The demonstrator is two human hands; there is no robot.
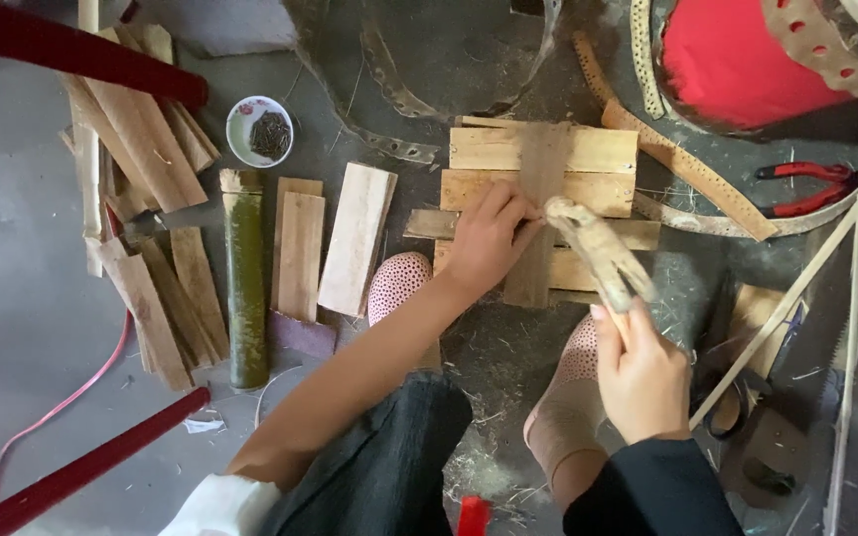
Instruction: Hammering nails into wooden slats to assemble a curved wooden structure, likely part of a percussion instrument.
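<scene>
My left hand (489,236) rests on a small panel of wooden slats (538,159) on the floor, its fingertips pinched at the upright cross slat (538,268), perhaps on a nail too small to see. My right hand (643,372) grips the handle of a worn wooden mallet-like tool (598,248), whose head hovers just right of the left fingertips. My feet in dotted socks (394,283) sit on both sides of the panel.
Loose wooden slats (355,238) and a green bamboo tube (245,278) lie to the left. A small bowl of nails (260,129) stands behind them. Red-handled pliers (811,189), a red drum (737,60), perforated strips (687,169) and thin bamboo rods (806,288) lie at the right.
</scene>
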